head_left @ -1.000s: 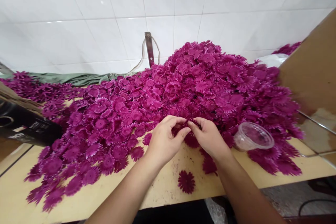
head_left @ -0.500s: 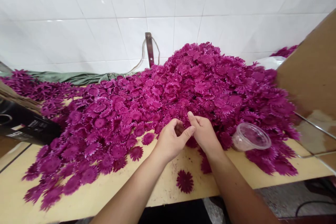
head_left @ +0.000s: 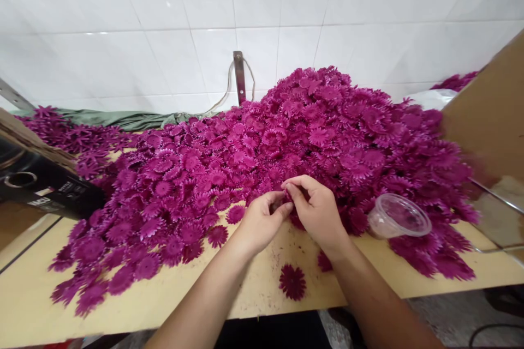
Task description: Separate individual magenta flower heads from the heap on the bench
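A big heap of magenta fabric flower pieces (head_left: 311, 131) covers the yellow table (head_left: 254, 294). My left hand (head_left: 262, 221) and my right hand (head_left: 317, 210) meet at the heap's near edge, fingers curled and pinched together on a flower piece (head_left: 289, 196) between them. The piece is mostly hidden by my fingers. One loose flower (head_left: 292, 282) lies alone on the table just below my wrists.
A clear plastic cup (head_left: 399, 216) lies on its side to the right of my hands. A brown cardboard sheet (head_left: 487, 114) leans at the right. A black box (head_left: 45, 188) sits at the left edge. Green cloth (head_left: 118, 118) runs along the white tiled wall.
My hands have closed in on each other. The right hand's fingers, loosely apart a second ago, now curl over and pinch the flower piece with the left hand's.
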The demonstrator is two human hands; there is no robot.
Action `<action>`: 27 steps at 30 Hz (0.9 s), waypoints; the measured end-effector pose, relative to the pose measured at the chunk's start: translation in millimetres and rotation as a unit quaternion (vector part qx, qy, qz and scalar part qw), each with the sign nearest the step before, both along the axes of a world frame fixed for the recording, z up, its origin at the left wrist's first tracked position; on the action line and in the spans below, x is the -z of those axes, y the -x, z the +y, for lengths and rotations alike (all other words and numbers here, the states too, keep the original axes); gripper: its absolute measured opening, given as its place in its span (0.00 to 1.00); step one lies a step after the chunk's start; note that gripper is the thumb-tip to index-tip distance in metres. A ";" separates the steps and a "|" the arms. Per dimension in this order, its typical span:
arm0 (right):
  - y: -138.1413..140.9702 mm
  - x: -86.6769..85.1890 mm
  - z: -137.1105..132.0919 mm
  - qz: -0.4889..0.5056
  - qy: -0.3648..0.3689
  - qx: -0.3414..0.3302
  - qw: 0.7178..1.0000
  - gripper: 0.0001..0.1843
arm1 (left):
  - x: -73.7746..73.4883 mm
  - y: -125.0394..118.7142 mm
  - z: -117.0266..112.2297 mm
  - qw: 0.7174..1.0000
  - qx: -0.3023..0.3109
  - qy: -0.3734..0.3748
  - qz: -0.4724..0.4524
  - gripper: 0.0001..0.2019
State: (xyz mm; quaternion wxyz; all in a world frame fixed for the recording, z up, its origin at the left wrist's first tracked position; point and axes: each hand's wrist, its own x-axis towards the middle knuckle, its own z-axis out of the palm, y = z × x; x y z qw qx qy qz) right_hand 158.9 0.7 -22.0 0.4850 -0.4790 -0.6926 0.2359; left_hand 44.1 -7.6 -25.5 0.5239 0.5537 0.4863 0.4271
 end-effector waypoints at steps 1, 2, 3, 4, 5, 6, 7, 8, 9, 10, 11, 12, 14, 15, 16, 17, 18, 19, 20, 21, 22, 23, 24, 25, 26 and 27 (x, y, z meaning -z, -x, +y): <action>2.5 0.1 0.4 0.004 0.009 0.033 0.999 0.09 | 0.3 -1.1 -1.2 1.000 0.005 0.009 -0.002 0.04; 4.7 0.0 1.1 0.001 0.016 0.056 0.998 0.10 | 1.0 -1.7 -2.0 1.000 0.003 0.012 0.003 0.03; 6.0 -0.5 2.3 -0.007 0.017 0.071 0.997 0.10 | 1.7 -1.6 -2.6 1.000 -0.005 0.011 0.014 0.05; 6.4 -1.5 4.5 -0.017 0.011 0.085 0.996 0.11 | 2.4 -0.6 -3.0 1.000 -0.017 0.009 0.025 0.07; 5.4 -3.0 7.9 -0.024 0.001 0.101 0.995 0.12 | 2.8 1.2 -3.3 0.999 -0.027 0.006 0.034 0.09; 3.2 -4.9 12.7 -0.020 -0.012 0.119 0.993 0.12 | 3.0 3.8 -3.5 0.999 -0.035 0.001 0.038 0.11; -0.1 -7.2 18.8 -0.006 -0.023 0.140 0.990 0.12 | 3.0 6.9 -3.8 0.998 -0.042 -0.003 0.036 0.12; -4.4 -9.7 26.0 0.014 -0.033 0.161 0.986 0.12 | 3.0 10.2 -4.3 0.998 -0.050 -0.007 0.028 0.13; -9.4 -12.4 33.4 0.030 -0.042 0.176 0.983 0.12 | 3.1 13.5 -4.8 0.998 -0.058 -0.010 0.015 0.13; -15.0 -15.4 40.5 0.036 -0.048 0.183 0.981 0.11 | 3.5 16.4 -5.5 0.998 -0.065 -0.011 0.001 0.13; -21.0 -18.6 46.3 0.023 -0.053 0.179 0.982 0.10 | 4.1 18.9 -6.2 0.997 -0.070 -0.011 -0.013 0.14; -27.7 -22.1 50.1 -0.009 -0.056 0.171 0.984 0.11 | 4.8 20.8 -6.9 0.997 -0.075 -0.011 -0.026 0.14; -44.6 -30.2 49.9 -0.112 -0.055 0.160 0.979 0.21 | 6.1 23.3 -8.1 0.996 -0.082 -0.011 -0.041 0.14; -55.3 -34.6 45.9 -0.166 -0.047 0.165 0.971 0.25 | 6.3 24.2 -8.3 0.995 -0.087 -0.011 -0.043 0.13; -67.8 -39.2 39.9 -0.212 -0.035 0.174 0.961 0.28 | 6.2 25.1 -8.3 0.994 -0.095 -0.011 -0.045 0.14; -81.9 -43.4 32.6 -0.247 -0.016 0.187 0.951 0.29 | 5.8 25.8 -8.0 0.993 -0.103 -0.012 -0.047 0.14; -96.9 -47.1 24.9 -0.274 0.009 0.200 0.941 0.29 | 5.2 26.4 -7.5 0.993 -0.108 -0.010 -0.051 0.14; -112.2 -50.0 17.6 -0.292 0.042 0.210 0.932 0.30 | 4.6 26.8 -6.8 0.992 -0.109 -0.008 -0.057 0.13; -126.6 -51.7 11.3 -0.312 0.084 0.226 0.919 0.30 | 4.1 26.8 -6.0 0.992 -0.107 -0.005 -0.066 0.13; -139.3 -52.2 6.6 -0.339 0.128 0.238 0.901 0.30 | 3.9 26.4 -5.4 0.992 -0.104 -0.001 -0.074 0.13; -149.1 -51.4 3.6 -0.369 0.173 0.244 0.880 0.30 | 4.0 25.5 -5.0 0.992 -0.097 0.003 -0.081 0.13; -155.6 -49.5 2.3 -0.402 0.215 0.240 0.857 0.29 | 4.4 24.3 -4.9 0.992 -0.090 0.006 -0.085 0.13; -158.4 -46.9 2.4 -0.438 0.250 0.226 0.833 0.28 | 5.0 22.9 -5.0 0.993 -0.083 0.007 -0.086 0.13; -157.8 -43.8 3.5 -0.474 0.276 0.205 0.810 0.27 | 5.7 21.6 -5.3 0.994 -0.077 0.006 -0.084 0.14; -154.5 -40.7 5.1 -0.508 0.293 0.185 0.789 0.27 | 6.4 20.6 -5.7 0.994 -0.072 0.006 -0.080 0.14; -149.3 -38.0 6.9 -0.540 0.300 0.170 0.768 0.28 | 6.9 19.8 -6.1 0.995 -0.071 0.005 -0.077 0.15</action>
